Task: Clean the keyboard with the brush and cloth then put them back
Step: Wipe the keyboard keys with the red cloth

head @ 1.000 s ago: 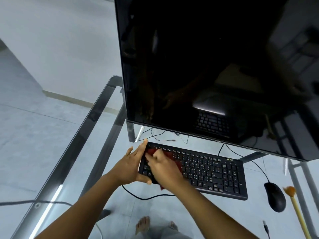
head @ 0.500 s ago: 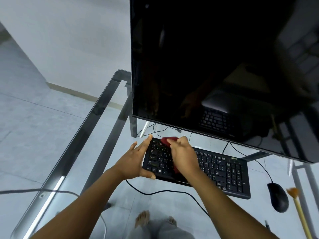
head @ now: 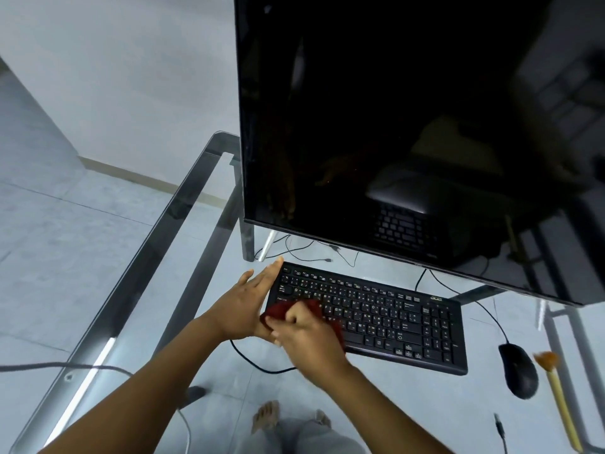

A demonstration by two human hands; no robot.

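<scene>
A black keyboard (head: 386,312) lies on the glass desk below the monitor. My right hand (head: 302,332) is closed on a dark red cloth (head: 278,311) and presses it onto the keys at the keyboard's near left corner. My left hand (head: 244,304) lies flat against the keyboard's left edge, fingers stretched out and apart, holding nothing. A brush (head: 556,388) with a yellow handle and orange bristles lies on the desk at the far right, beyond the mouse.
A large dark monitor (head: 409,126) stands over the keyboard's far side. A black mouse (head: 519,370) sits right of the keyboard, its cable running back. The keyboard's cable (head: 258,365) loops toward me. The glass desk's metal frame (head: 147,257) runs along the left.
My right hand has wiped the cloth from the keyboard's top left rows down to its near left corner. My left hand has stayed against the left edge.
</scene>
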